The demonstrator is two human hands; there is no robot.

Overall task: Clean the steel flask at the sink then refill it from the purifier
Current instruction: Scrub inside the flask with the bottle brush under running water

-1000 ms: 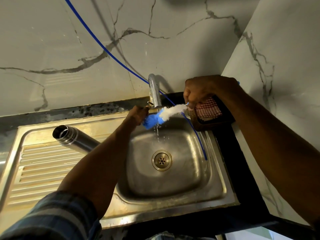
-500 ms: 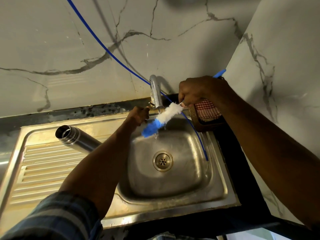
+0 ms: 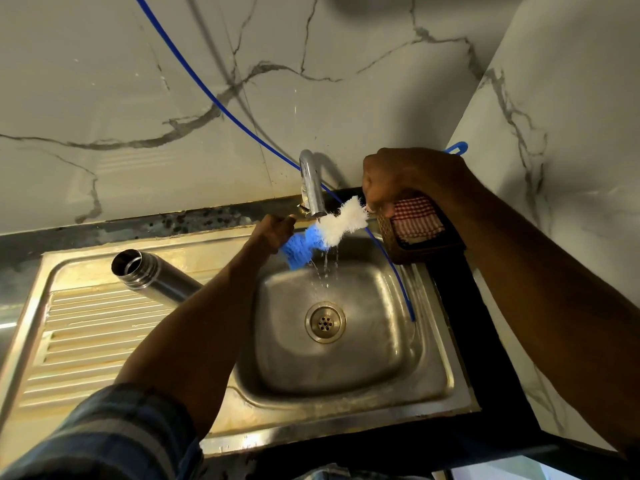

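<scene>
Blue-and-white bottle brush [image 3: 322, 237] under running tap [image 3: 313, 188] — right hand [image 3: 401, 178] grips its handle, left hand [image 3: 275, 230] fingers curled at the tap lever. Next, likely: brush into steel flask [image 3: 152, 278].

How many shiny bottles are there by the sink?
1. The steel flask is on the ridged draining board left of the basin, its open mouth toward the wall; the left arm hides its base.

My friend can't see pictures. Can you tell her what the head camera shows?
A person's right hand holds a blue and white bottle brush under the running tap, while the left hand reaches to the tap's base. The open steel flask stands on the sink drainboard.
</scene>
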